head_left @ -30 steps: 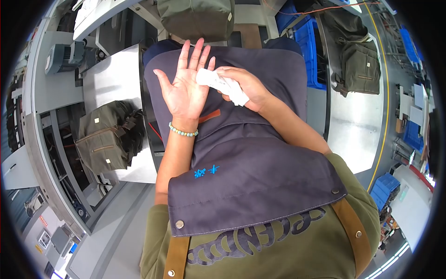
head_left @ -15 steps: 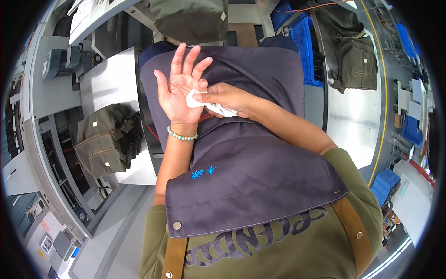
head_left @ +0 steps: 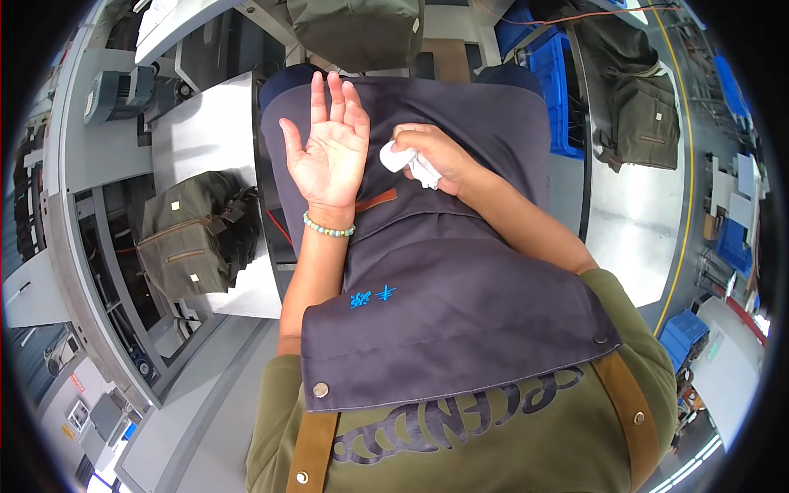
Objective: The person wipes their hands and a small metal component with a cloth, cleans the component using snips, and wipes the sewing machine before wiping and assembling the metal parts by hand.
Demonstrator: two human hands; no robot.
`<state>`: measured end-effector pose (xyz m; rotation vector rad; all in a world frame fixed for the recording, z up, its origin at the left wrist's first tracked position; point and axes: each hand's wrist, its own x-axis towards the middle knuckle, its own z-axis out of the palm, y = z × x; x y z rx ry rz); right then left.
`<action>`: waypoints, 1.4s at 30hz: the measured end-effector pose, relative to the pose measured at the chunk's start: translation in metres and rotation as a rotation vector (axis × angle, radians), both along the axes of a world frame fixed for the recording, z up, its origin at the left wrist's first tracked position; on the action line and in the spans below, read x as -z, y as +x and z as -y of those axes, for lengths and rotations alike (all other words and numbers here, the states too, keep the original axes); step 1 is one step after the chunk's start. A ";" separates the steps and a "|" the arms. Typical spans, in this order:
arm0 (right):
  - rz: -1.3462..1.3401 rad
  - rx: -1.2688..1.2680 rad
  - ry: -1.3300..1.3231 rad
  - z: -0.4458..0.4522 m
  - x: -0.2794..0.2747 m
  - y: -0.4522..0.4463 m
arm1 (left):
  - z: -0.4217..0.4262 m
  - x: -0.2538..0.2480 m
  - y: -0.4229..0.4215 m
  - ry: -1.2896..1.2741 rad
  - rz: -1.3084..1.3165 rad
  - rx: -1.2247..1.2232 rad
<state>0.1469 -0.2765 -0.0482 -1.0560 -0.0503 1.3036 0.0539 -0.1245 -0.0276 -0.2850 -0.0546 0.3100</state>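
Observation:
My left hand (head_left: 330, 160) is raised over my lap, palm up and fingers stretched out, holding nothing. A beaded bracelet (head_left: 329, 227) circles its wrist. To its right, my right hand (head_left: 440, 152) is closed around a crumpled white tissue (head_left: 422, 171), part of which sticks out between thumb and fingers. A gap separates the tissue from my left palm. Beneath both hands lies my dark apron (head_left: 477, 230), with a small brown strip (head_left: 377, 200) on it near the left wrist.
Olive bags rest on the left table (head_left: 197, 238), on the right table (head_left: 649, 119) and straight ahead (head_left: 357, 33). A blue crate (head_left: 557, 99) stands by my right knee. A grey motor (head_left: 115, 97) sits at the far left.
My right hand has drawn the tissue away from the left palm, to the right. My left hand has turned a little, its fingers now closer together. The view has shifted slightly.

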 end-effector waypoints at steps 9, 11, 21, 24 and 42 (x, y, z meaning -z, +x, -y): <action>0.110 -0.064 -0.021 -0.006 0.003 -0.009 | 0.007 -0.009 0.006 0.147 -0.110 -0.059; 0.218 -0.074 -0.018 -0.004 0.005 -0.011 | 0.010 -0.012 0.007 0.315 -0.138 -0.074; 1.562 0.011 0.194 -0.014 -0.028 -0.044 | 0.036 0.016 0.011 0.382 -0.293 0.136; 1.584 0.005 -0.100 -0.018 -0.018 -0.035 | 0.053 0.000 0.010 0.496 -0.381 0.232; 0.009 0.343 0.329 -0.012 -0.005 0.008 | 0.054 0.035 0.015 0.338 -0.523 0.203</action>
